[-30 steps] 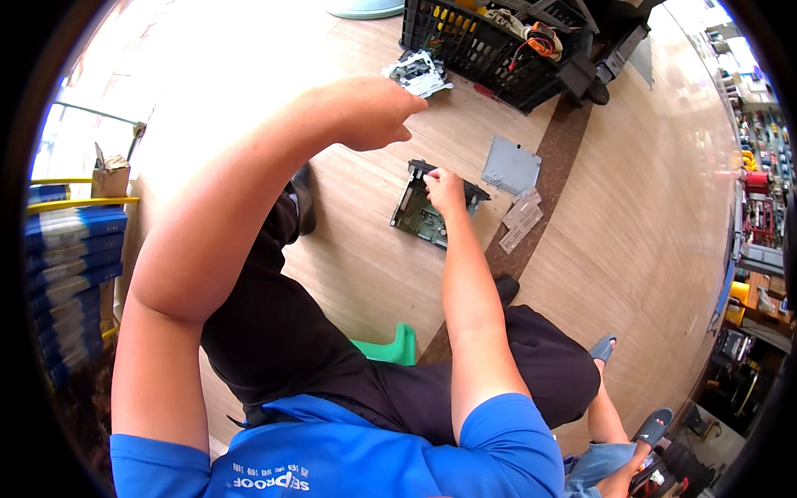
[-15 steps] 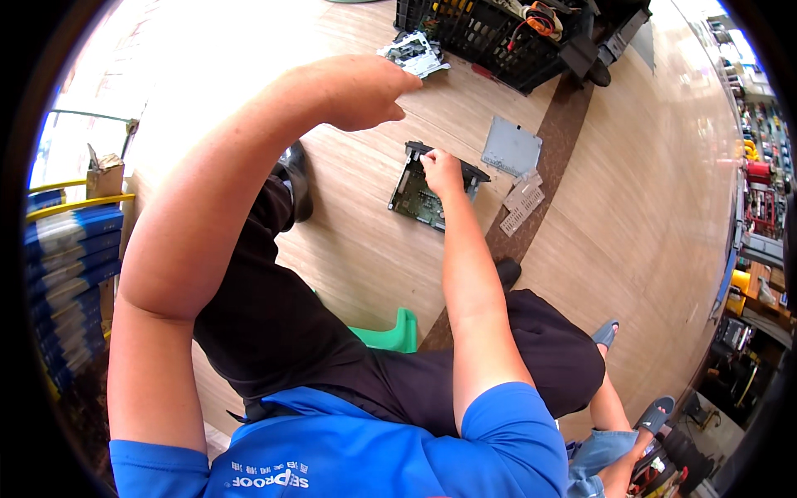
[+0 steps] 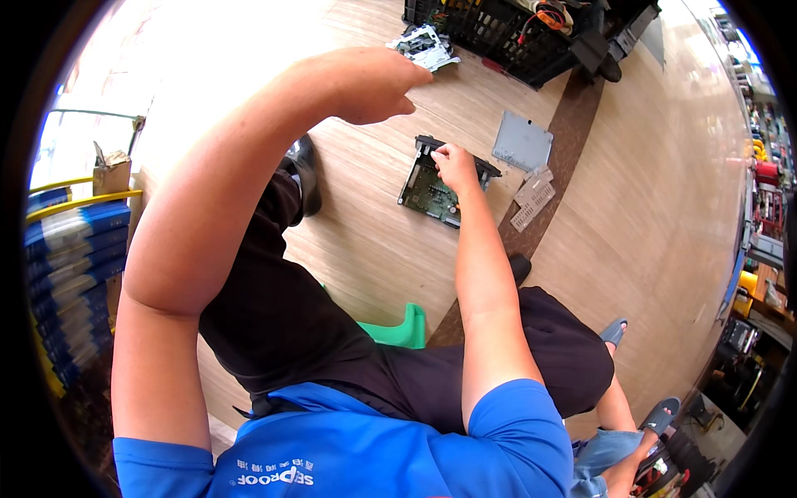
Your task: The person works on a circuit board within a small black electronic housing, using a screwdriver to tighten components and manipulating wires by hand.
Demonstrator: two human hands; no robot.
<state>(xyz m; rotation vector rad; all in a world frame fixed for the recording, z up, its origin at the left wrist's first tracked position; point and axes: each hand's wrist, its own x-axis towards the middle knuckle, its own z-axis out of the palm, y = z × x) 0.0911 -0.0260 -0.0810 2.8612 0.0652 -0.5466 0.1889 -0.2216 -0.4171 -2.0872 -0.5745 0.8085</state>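
Note:
On the floor in front of me lies an opened electronic unit with a green circuit board (image 3: pixel 427 196) and a black front panel (image 3: pixel 487 168). My right hand (image 3: pixel 458 170) is over it, thumb and fingers pinched together just inside the panel. Whatever sits in that pinch is too small to make out. My left hand (image 3: pixel 388 93) is held in the air with the wrist bent, farther off and to the left. Its thumb and finger stand apart, and no object shows between them. Beyond it on the floor is a silvery metal frame with cut-outs (image 3: pixel 428 50).
Right of the unit lie a grey metal cover (image 3: pixel 523 141) and perforated plates (image 3: pixel 533 199). A black crate (image 3: pixel 506 41) holding cables stands at the far side. A green plastic stool (image 3: pixel 407 328) is under me. Another person's sandalled foot (image 3: pixel 662 415) is at lower right.
The whole view has shifted slightly, so everything appears a little farther right and up. Both hands keep nearly the same places; the right fingers are still pinched over the unit.

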